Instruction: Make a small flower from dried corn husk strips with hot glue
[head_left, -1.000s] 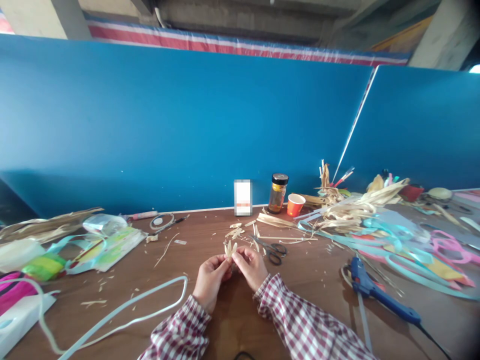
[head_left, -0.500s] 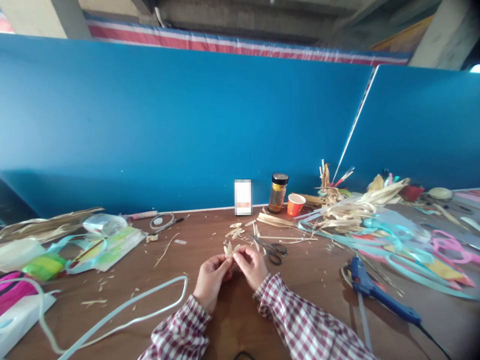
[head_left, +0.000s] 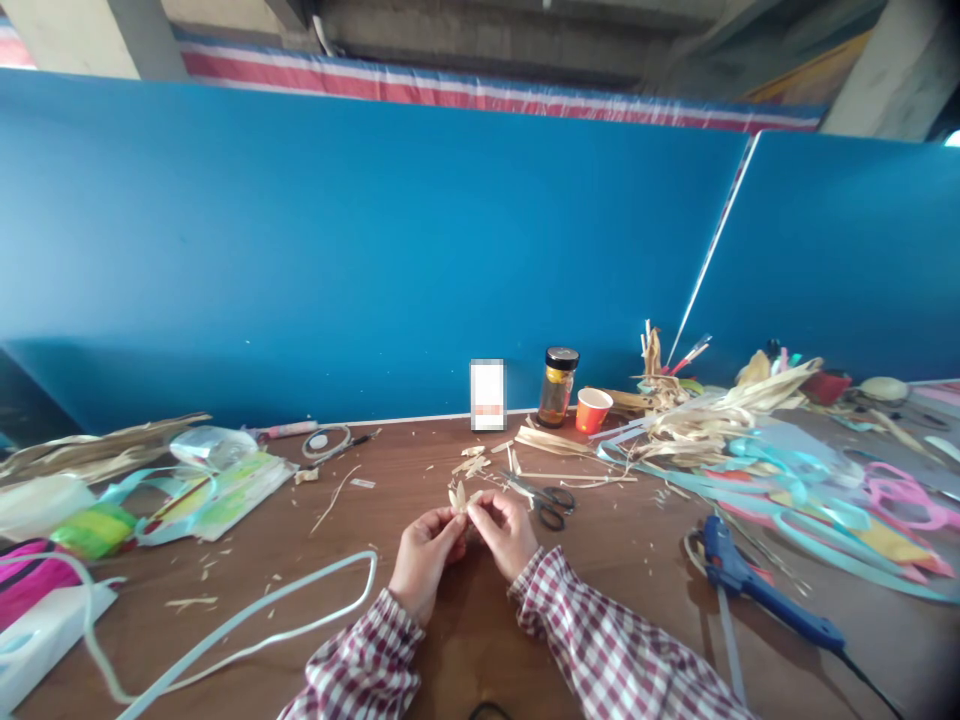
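Two hands pinch one small pale piece

Think of a clock lying flat, with twelve at the blue wall [head_left: 420, 260]. The pale piece [head_left: 460, 497] sits in the middle, between the fingertips of both hands. From the left hand [head_left: 423, 556] it lies at one o'clock. From the right hand [head_left: 507, 533] it lies at about eleven. Both hands touch it, so neither is nearer. Its long way runs toward twelve, with thin pointed tips sticking up like petals. Fingers cover its bottom end, so I cannot tell its whole shape.

The left thumb and finger are squeezed together on its lower left side. The right thumb and finger are pinched on its right side.

From the piece, pale scraps [head_left: 472, 463] lie near, at twelve o'clock. The black scissors [head_left: 538, 494] are at three, just beside the right hand, and are the closest thing that hand could bump. The jar [head_left: 556, 395] and the orange cup [head_left: 592, 412] stand farther off, between one and two. The blue glue gun [head_left: 733, 570] lies well apart, between three and four. A pale blue tube [head_left: 279, 588] bends close to the left hand, at nine.
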